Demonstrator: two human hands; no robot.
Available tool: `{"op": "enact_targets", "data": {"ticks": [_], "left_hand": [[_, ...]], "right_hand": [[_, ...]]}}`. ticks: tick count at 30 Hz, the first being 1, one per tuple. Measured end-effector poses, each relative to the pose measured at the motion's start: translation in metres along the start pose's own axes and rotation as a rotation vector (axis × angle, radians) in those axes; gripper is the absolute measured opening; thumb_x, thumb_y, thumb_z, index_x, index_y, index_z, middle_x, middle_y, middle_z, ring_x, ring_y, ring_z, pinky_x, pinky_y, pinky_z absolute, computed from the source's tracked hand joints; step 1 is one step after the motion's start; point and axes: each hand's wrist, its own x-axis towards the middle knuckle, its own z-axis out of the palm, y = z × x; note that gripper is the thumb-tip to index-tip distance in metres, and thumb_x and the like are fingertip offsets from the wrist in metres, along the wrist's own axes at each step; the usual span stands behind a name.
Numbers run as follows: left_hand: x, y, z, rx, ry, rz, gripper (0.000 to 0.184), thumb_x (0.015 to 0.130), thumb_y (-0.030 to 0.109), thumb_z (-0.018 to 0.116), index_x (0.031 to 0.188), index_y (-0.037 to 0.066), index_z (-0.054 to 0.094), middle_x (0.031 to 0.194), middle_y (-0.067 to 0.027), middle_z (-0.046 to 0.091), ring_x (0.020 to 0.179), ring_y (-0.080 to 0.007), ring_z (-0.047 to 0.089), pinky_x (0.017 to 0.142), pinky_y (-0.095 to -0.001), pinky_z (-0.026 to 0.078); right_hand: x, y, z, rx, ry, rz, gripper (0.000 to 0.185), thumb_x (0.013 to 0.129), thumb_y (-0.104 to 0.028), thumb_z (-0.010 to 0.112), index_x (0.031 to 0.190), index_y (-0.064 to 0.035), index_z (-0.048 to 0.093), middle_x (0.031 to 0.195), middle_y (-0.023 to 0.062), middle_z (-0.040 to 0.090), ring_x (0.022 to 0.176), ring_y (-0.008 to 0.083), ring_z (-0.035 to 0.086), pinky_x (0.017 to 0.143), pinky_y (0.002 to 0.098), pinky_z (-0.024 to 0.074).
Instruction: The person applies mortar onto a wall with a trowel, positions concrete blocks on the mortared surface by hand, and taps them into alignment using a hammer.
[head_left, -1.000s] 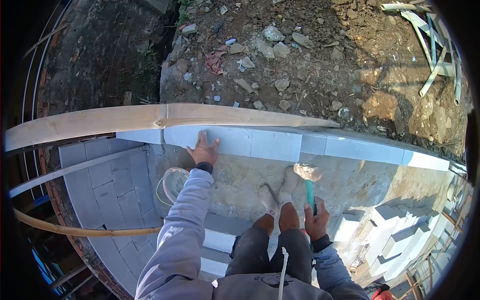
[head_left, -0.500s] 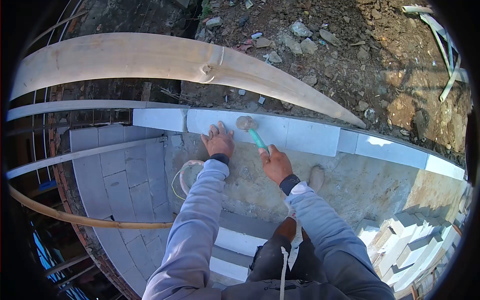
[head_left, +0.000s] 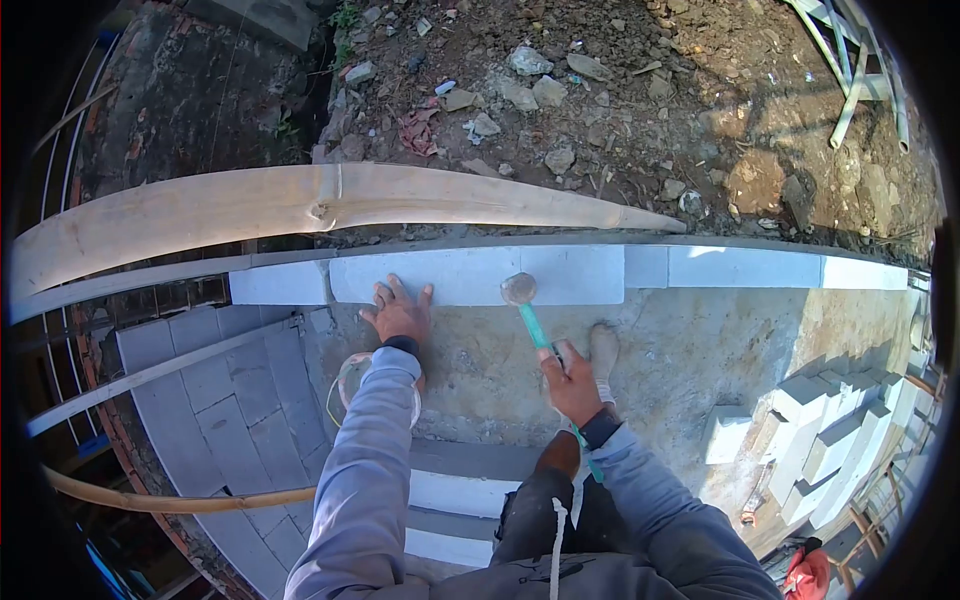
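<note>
My left hand (head_left: 400,318) lies with its fingers spread on the near edge of a long white block (head_left: 450,268) in the wall row. My right hand (head_left: 574,385) is wrapped around the green handle of a mallet (head_left: 530,322). Its round, greyish head (head_left: 518,289) is at the near side of the row, around the joint with a second white block (head_left: 575,275). Whether the head touches the blocks I cannot tell. Behind my left wrist, a pale ring-shaped object (head_left: 352,372) is partly hidden.
A bamboo strip (head_left: 240,205) runs behind the row, with rubble ground (head_left: 600,130) beyond. Laid grey blocks (head_left: 235,385) form a surface at left, crossed by a thin strip (head_left: 150,375). Stacked blocks (head_left: 825,440) stand at right. A foot (head_left: 603,352) is on the concrete floor (head_left: 700,360).
The mallet has moved right along the row, from over the long block to around its joint. My left hand stays on the same block. The whole view has shifted.
</note>
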Motion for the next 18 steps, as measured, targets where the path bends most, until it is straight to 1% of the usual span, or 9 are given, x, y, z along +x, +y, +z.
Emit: {"op": "enact_targets", "data": {"ticks": [1,2,3,5,7,11,14,17,18], "left_hand": [[0.000,0.000,0.002,-0.003,0.011,0.012,0.090,0.088,0.065,0.042,0.146,-0.001,0.021,0.147,-0.0287,0.027,0.138,-0.0360,0.028,0.107,-0.0658,0.013],[0.000,0.002,0.000,0.003,0.003,0.011,0.091,0.088,0.065,0.042,0.146,-0.001,0.022,0.146,-0.0287,0.028,0.138,-0.0361,0.029,0.107,-0.0656,0.013],[0.000,0.003,-0.004,0.007,-0.006,0.010,0.091,0.087,0.065,0.042,0.146,-0.001,0.022,0.146,-0.0288,0.028,0.138,-0.0362,0.030,0.107,-0.0655,0.013],[0.002,0.004,-0.005,0.023,-0.024,0.005,0.091,0.087,0.066,0.043,0.146,-0.001,0.023,0.146,-0.0285,0.029,0.137,-0.0363,0.031,0.107,-0.0651,0.014],[0.006,0.003,-0.003,0.052,-0.040,-0.002,0.091,0.087,0.066,0.043,0.146,0.000,0.023,0.146,-0.0280,0.030,0.136,-0.0362,0.032,0.108,-0.0645,0.014],[0.005,0.006,-0.005,0.069,-0.061,-0.036,0.090,0.087,0.066,0.043,0.147,0.002,0.022,0.147,-0.0266,0.028,0.137,-0.0350,0.032,0.108,-0.0642,0.013],[0.005,0.005,0.000,0.061,-0.054,-0.052,0.090,0.087,0.066,0.043,0.147,0.003,0.022,0.148,-0.0254,0.028,0.138,-0.0336,0.031,0.109,-0.0637,0.012],[0.006,0.007,-0.002,0.039,-0.052,-0.053,0.090,0.087,0.067,0.043,0.148,0.004,0.021,0.149,-0.0247,0.027,0.139,-0.0328,0.029,0.110,-0.0629,0.011],[0.007,0.006,0.001,0.028,-0.048,-0.050,0.091,0.087,0.067,0.043,0.148,0.004,0.021,0.149,-0.0246,0.027,0.139,-0.0326,0.029,0.110,-0.0625,0.011]], "right_hand": [[-0.023,0.013,-0.019,0.111,0.080,0.022,0.037,0.093,-0.033,0.057,0.098,0.0037,0.054,0.056,0.0104,0.052,0.051,0.0237,0.056,0.049,0.0377,0.0439],[-0.046,0.030,-0.033,0.370,0.169,0.342,0.025,0.096,-0.028,0.054,0.086,-0.0059,0.053,0.056,0.0019,0.049,0.041,0.0127,0.044,0.038,0.0279,0.0352],[-0.057,0.017,-0.059,0.576,0.192,0.405,0.027,0.098,-0.034,0.048,0.090,-0.0086,0.052,0.055,0.0015,0.048,0.040,0.0115,0.044,0.035,0.0247,0.0342],[-0.056,0.014,-0.099,0.855,0.395,0.570,0.034,0.098,-0.041,0.047,0.093,-0.0073,0.053,0.056,0.0018,0.049,0.042,0.0134,0.048,0.036,0.0282,0.0377],[-0.029,0.053,-0.138,1.087,0.439,0.564,0.039,0.098,-0.047,0.042,0.093,-0.0091,0.050,0.058,0.0007,0.046,0.041,0.0131,0.044,0.037,0.0280,0.0369],[0.037,0.115,-0.179,1.234,0.435,0.627,0.039,0.099,-0.047,0.039,0.090,-0.0095,0.048,0.059,-0.0009,0.043,0.044,0.0121,0.042,0.039,0.0287,0.0371],[0.074,0.119,-0.170,1.184,0.228,0.689,0.039,0.099,-0.046,0.039,0.091,-0.0086,0.049,0.058,-0.0010,0.044,0.043,0.0136,0.042,0.039,0.0306,0.0372],[0.102,0.106,-0.139,0.847,0.017,0.853,0.040,0.098,-0.046,0.039,0.091,-0.0080,0.050,0.058,-0.0013,0.044,0.041,0.0152,0.042,0.039,0.0318,0.0373],[0.104,0.111,-0.138,0.915,0.008,0.838,0.040,0.098,-0.047,0.039,0.090,-0.0091,0.050,0.056,-0.0023,0.044,0.041,0.0144,0.042,0.039,0.0311,0.0360]]}}
